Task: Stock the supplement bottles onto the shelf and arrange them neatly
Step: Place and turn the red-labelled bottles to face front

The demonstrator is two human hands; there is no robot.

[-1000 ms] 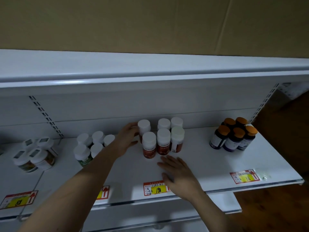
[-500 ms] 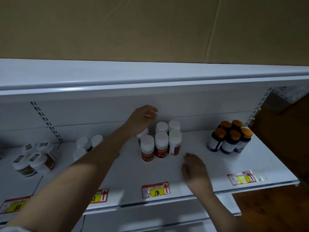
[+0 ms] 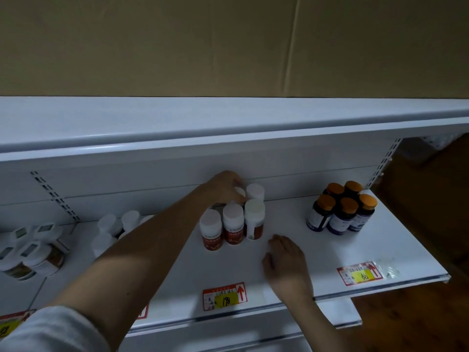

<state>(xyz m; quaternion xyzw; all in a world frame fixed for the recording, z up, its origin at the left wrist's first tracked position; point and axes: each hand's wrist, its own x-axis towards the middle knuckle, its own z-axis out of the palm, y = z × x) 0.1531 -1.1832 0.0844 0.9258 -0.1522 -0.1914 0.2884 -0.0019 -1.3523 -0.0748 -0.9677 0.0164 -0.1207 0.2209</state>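
I am looking down at a white metal shelf [image 3: 299,224] that runs across the middle of the frame, with a tan cardboard wall filling the top.

Just left of centre stands a cluster of white-capped bottles with red labels [image 3: 233,226], three in a front row, upright and touching side by side, with more behind them. My left hand [image 3: 224,190] reaches in from the lower left, its forearm crossing the frame diagonally, and its fingers curl down over the cap of a back-row bottle [image 3: 239,191] in that cluster, grasping it from above. Beside it on the right, another white cap [image 3: 255,191] stands free.

My right hand [image 3: 285,260] lies low and centre on the bare shelf surface, just right of and in front of the cluster, fingers relaxed and holding nothing.

At the right of the frame stands a tight group of dark bottles with orange caps [image 3: 341,208], well apart from the red-labelled ones. At the left, partly hidden behind my forearm, are more white-capped bottles [image 3: 106,229], and at the far left edge some white jars [image 3: 33,252].

Red and yellow price tags [image 3: 224,295] sit along the shelf's front edge.
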